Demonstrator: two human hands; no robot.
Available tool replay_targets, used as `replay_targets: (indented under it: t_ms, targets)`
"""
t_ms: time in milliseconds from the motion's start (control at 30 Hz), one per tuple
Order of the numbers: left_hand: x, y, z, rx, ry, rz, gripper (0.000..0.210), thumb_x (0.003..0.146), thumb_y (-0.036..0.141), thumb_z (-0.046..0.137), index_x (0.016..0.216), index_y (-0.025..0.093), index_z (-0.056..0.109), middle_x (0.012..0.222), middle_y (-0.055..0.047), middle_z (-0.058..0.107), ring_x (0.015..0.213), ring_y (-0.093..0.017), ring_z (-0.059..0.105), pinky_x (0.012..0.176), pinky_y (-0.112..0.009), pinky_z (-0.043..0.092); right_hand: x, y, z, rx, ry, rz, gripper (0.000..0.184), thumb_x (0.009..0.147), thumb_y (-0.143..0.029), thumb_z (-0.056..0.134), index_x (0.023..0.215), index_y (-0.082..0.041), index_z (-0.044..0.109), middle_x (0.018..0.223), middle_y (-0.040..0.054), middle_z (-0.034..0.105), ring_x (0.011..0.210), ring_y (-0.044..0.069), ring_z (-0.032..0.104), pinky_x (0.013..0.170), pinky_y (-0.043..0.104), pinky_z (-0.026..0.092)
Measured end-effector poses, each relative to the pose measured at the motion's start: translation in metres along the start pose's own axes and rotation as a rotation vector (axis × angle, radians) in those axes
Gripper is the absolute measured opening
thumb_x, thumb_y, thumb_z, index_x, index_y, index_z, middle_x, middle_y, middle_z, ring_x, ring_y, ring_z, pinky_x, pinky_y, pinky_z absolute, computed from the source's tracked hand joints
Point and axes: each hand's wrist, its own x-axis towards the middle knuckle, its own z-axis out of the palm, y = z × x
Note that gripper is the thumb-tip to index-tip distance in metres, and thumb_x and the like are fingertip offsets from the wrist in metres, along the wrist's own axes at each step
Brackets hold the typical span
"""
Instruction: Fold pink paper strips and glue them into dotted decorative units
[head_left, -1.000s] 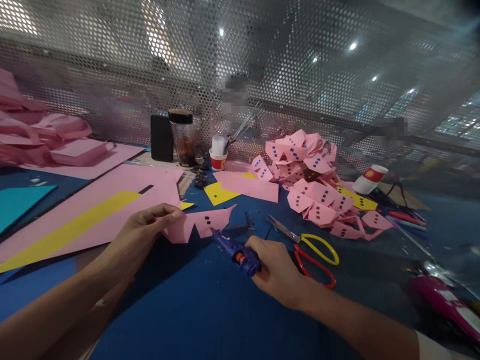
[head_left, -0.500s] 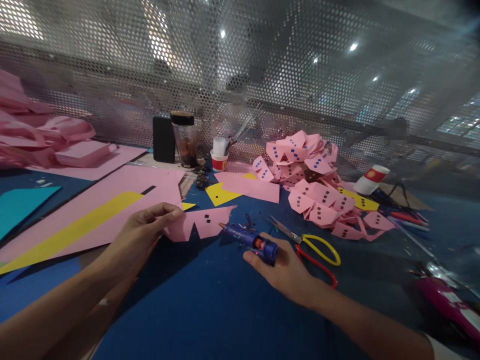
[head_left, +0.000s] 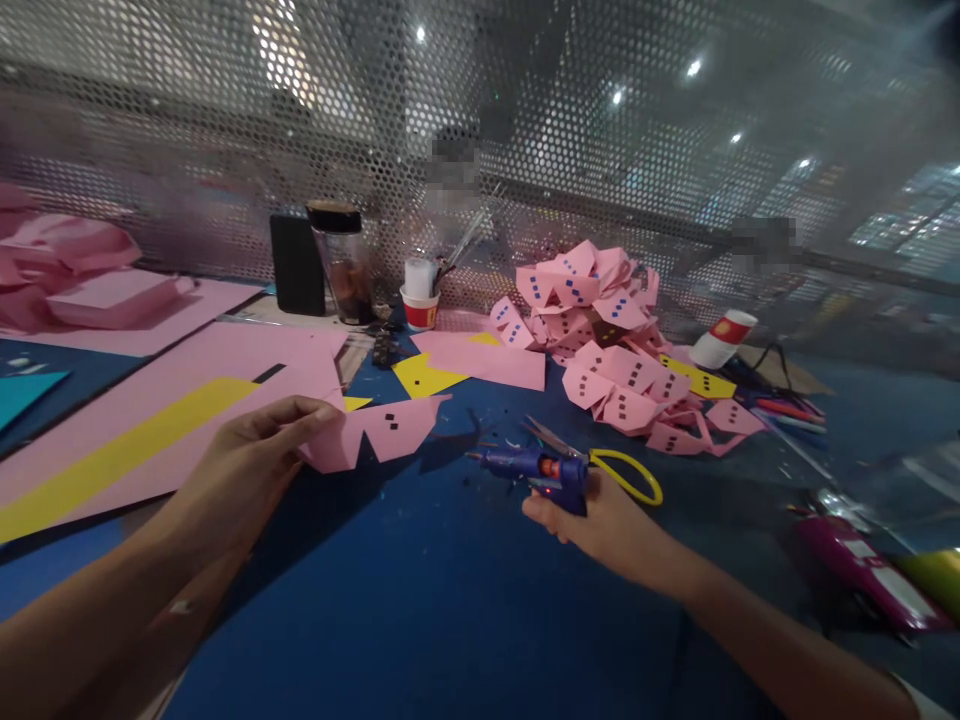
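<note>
Between thumb and fingers, my left hand [head_left: 259, 440] pinches one end of a pink paper strip [head_left: 401, 430]. The strip has a V-shaped notch in its lower edge and two small black squares on it. A blue hot glue gun [head_left: 525, 468] is gripped in my right hand [head_left: 607, 525], its nozzle pointing left and apart from the strip. Right behind the glue gun lie scissors [head_left: 626, 474] with a yellow handle loop; the other loop is hidden by my right hand. A pile of folded pink paper pieces [head_left: 577, 285] with blue and black squares stands beyond them.
Large pink sheets [head_left: 292, 350] with a yellow strip [head_left: 172, 425] lie at left. A lidded jar [head_left: 349, 280], a black box [head_left: 297, 265] and a paper cup [head_left: 420, 310] stand along the perforated metal screen [head_left: 375, 130]. A tipped cup [head_left: 724, 340] and a magenta tool [head_left: 862, 570] are at right.
My right hand has drawn the glue gun right, away from the paper strip's end, and now covers the scissors' red loop. The whole view has shifted, so things sit further left and slightly higher.
</note>
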Motion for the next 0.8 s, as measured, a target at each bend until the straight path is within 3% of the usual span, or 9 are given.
replay_targets:
  t_ms: [267,800]
  targets:
    - [0.0017,-0.0038,-0.0020,-0.032,0.020,-0.031,0.024,0.074,0.041,0.080,0.077,0.020,0.069,0.073,0.001,0.063,0.067,-0.012,0.054,0.058,-0.017,0.044,-0.0071,0.0037,0.0019,-0.145,-0.085,-0.043,0.034,0.090,-0.048,0.062,0.075,-0.019,0.051,0.063,-0.0051,0.043,0.058,0.009,0.039,0.052,0.022,0.028]
    - [0.0019,-0.0043,-0.0024,-0.041,0.018,-0.045,0.023,0.075,0.040,0.080,0.080,0.019,0.070,0.076,0.001,0.063,0.069,-0.012,0.055,0.061,-0.019,0.044,-0.0039,-0.0017,0.0054,-0.361,-0.038,-0.092,0.032,0.091,-0.046,0.061,0.074,-0.019,0.054,0.067,-0.0017,0.059,0.058,0.012,0.050,0.054,0.025,0.027]
